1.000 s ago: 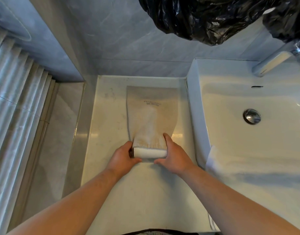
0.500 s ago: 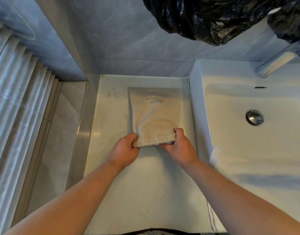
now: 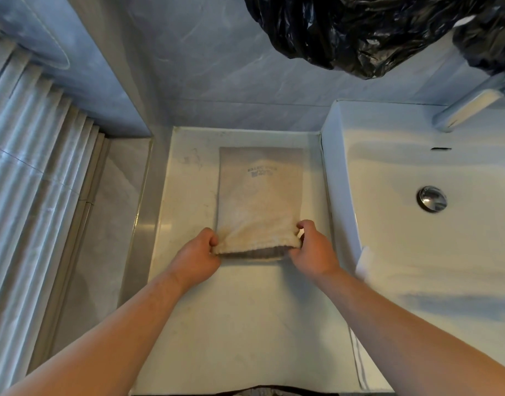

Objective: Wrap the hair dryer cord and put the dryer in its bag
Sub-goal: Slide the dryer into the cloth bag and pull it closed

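Bag (image 3: 260,201) of beige cloth, lying flat on the white counter (image 3: 245,324) beside the sink (image 3: 417,252); left hand (image 3: 195,257) and right hand (image 3: 312,248) each pinch a corner of its open mouth.

The bag (image 3: 260,195) bears small dark print, too blurred to read.

Drawstring bag (image 3: 260,201) between the hands: beige cloth with small dark printed lettering toward its far end and a dark interior at the mouth. Surface (image 3: 245,324) beneath: cream-white, faintly mottled. Basin (image 3: 417,252) beside the right hand (image 3: 314,250): glossy white with a chrome drain (image 3: 432,198). Wall tiles (image 3: 231,75) beyond the hands: grey-blue, marble-veined. Plastic bag (image 3: 374,30) above: shiny black.
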`<state>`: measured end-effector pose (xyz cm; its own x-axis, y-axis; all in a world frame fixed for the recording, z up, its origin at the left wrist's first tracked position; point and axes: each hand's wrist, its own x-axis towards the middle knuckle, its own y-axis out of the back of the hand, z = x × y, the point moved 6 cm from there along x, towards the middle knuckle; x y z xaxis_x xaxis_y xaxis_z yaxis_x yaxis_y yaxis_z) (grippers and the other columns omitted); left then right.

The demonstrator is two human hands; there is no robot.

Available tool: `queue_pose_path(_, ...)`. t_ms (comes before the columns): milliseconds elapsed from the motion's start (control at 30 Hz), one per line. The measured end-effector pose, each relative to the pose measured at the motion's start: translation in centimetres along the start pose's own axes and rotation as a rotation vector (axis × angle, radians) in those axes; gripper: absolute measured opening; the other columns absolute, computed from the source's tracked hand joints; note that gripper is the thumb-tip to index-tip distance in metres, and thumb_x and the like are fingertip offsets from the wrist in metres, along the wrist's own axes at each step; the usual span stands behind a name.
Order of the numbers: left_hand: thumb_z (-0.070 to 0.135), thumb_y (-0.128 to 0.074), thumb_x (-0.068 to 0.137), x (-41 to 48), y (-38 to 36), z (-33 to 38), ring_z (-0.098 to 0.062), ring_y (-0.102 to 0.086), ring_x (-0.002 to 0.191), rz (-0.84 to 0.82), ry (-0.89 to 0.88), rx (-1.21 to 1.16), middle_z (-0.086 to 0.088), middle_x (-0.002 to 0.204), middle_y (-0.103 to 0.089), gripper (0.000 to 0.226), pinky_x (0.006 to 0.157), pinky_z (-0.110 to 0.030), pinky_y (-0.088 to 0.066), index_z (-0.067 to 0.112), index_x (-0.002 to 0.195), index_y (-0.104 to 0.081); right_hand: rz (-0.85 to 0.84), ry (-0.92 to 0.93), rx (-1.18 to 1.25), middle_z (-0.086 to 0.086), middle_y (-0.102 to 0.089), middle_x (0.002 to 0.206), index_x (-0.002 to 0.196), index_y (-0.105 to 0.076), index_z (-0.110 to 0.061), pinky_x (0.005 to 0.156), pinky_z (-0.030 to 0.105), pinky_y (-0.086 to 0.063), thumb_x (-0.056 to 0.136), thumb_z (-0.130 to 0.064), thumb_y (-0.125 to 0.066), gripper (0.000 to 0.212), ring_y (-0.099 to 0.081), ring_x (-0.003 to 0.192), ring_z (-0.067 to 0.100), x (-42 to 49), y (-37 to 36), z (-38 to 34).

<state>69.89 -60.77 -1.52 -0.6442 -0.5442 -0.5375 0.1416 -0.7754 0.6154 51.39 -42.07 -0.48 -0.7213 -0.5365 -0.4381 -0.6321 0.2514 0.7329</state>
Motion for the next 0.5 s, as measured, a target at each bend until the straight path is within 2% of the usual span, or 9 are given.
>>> queue_pose_path(67,0.018,-0.062,0.074,-0.3,-1.0,-0.3,-0.019,-0.055,0.078,-0.107,0.053,-0.231,-0.002,0.088,-0.059,0.028,0.068,-0.031,-0.045,0.021,0.099,-0.051,-0.132,-0.007,0.195,-0.001,-0.066,0.096,0.121,-0.048,-0.018,0.068,0.031,-0.049,0.069,-0.022,-0.068,0.056,-0.063,0.086,0.02,-0.9,-1.0,0.0)
queue_pose_path(100,0.029,-0.063,0.07,-0.2,-1.1,-0.3,-0.02,-0.056,0.083,-0.101,0.11,-0.374,-0.004,0.095,-0.06,0.044,0.074,-0.034,-0.046,0.016,0.111,-0.053,-0.178,-0.057,0.358,-0.001,-0.064,0.095,0.117,-0.05,-0.016,0.069,0.029,-0.048,0.07,-0.019,-0.066,0.049,-0.061,0.086,0.018,-1.3,-1.2,0.1)
queue_pose_path(167,0.055,-0.067,0.066,0.5,-1.2,-0.3,-0.025,-0.06,0.095,-0.035,0.253,-0.562,-0.009,0.111,-0.062,0.077,0.08,-0.037,-0.049,0.01,0.127,-0.053,-0.159,-0.216,0.655,0.0,-0.057,0.085,0.104,-0.052,-0.014,0.063,0.028,-0.041,0.081,-0.016,-0.061,0.025,-0.053,0.075,0.016,-1.0,-1.2,0.4)
queue_pose_path(200,0.063,-0.069,0.07,1.0,-1.6,0.1,-0.026,-0.063,0.099,-0.04,0.29,-0.602,-0.009,0.114,-0.064,0.081,0.078,-0.035,-0.05,0.007,0.126,-0.055,-0.134,-0.309,0.737,0.0,-0.054,0.082,0.101,-0.053,-0.014,0.062,0.029,-0.038,0.086,-0.025,-0.059,0.019,-0.049,0.072,0.014,-0.6,-1.3,0.8)
queue_pose_path(267,0.057,-0.071,0.08,1.9,-2.7,1.4,-0.022,-0.064,0.097,-0.105,0.36,-0.718,-0.005,0.109,-0.068,0.063,0.072,-0.033,-0.055,0.007,0.117,-0.062,-0.155,-0.398,0.757,-0.002,-0.061,0.088,0.108,-0.058,-0.014,0.071,0.032,-0.045,0.083,-0.053,-0.059,0.046,-0.055,0.077,0.014,0.3,-1.8,0.9)
queue_pose_path(300,0.052,-0.072,0.082,2.3,-3.2,2.0,-0.02,-0.062,0.094,-0.119,0.389,-0.759,-0.004,0.106,-0.068,0.054,0.069,-0.033,-0.056,0.009,0.114,-0.062,-0.187,-0.403,0.743,-0.001,-0.065,0.096,0.111,-0.059,-0.013,0.076,0.035,-0.05,0.08,-0.06,-0.06,0.056,-0.06,0.084,0.017,0.6,-2.1,0.5)
queue_pose_path(333,0.048,-0.073,0.083,2.7,-3.5,2.5,-0.019,-0.061,0.09,-0.117,0.407,-0.77,-0.004,0.102,-0.067,0.048,0.064,-0.031,-0.055,0.01,0.112,-0.062,-0.198,-0.405,0.737,0.001,-0.067,0.1,0.113,-0.059,-0.012,0.074,0.035,-0.053,0.081,-0.059,-0.061,0.057,-0.062,0.085,0.019,0.7,-2.4,0.2)
queue_pose_path(400,0.042,-0.07,0.088,3.1,-3.6,2.8,-0.019,-0.055,0.071,-0.084,0.397,-0.731,-0.007,0.086,-0.063,0.037,0.05,-0.024,-0.044,0.01,0.102,-0.063,-0.181,-0.419,0.731,0.004,-0.066,0.094,0.109,-0.061,-0.011,0.059,0.029,-0.047,0.087,-0.051,-0.061,0.045,-0.059,0.074,0.019,0.8,-2.5,-0.1)
queue_pose_path(500,0.038,-0.065,0.093,3.5,-2.9,3.1,-0.016,-0.046,0.055,-0.037,0.309,-0.564,-0.004,0.07,-0.054,0.029,0.044,-0.021,-0.034,0.011,0.083,-0.06,-0.11,-0.396,0.668,0.0,-0.06,0.078,0.099,-0.064,-0.012,0.053,0.027,-0.038,0.087,-0.044,-0.064,0.034,-0.051,0.063,0.016,1.1,-2.1,0.4)
